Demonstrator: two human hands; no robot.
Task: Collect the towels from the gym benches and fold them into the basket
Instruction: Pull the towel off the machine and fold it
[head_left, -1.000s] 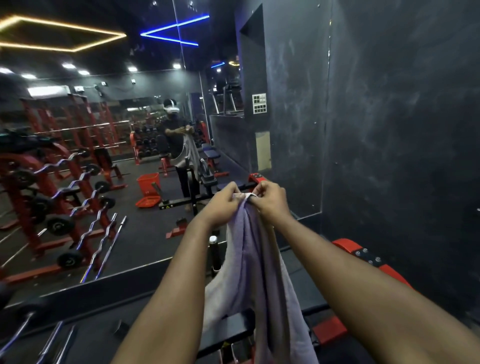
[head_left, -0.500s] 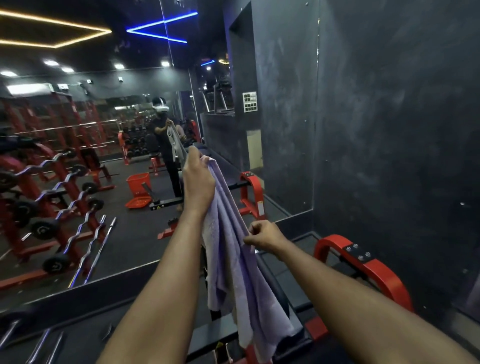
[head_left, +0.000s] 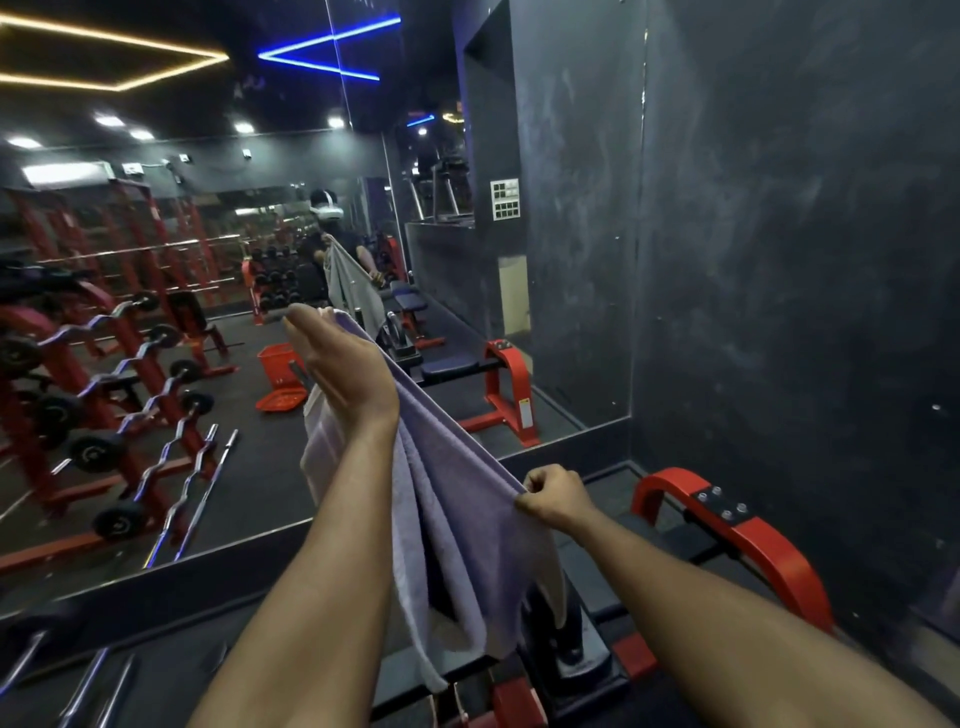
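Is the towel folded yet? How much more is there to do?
Not yet. Done: the towel is picked up. In hand: the left hand holds one end high, the right hand pinches the edge lower, stretching it out. Left: folding it and putting it in the red basket, seen in the mirror on the floor.

Pinched together a second ago, the two have parted: the left hand (head_left: 343, 374) rose toward 11 o'clock and the right hand (head_left: 556, 493) slid down toward 4 o'clock, drawing the upper edge of the towel (head_left: 452, 499) taut between them.
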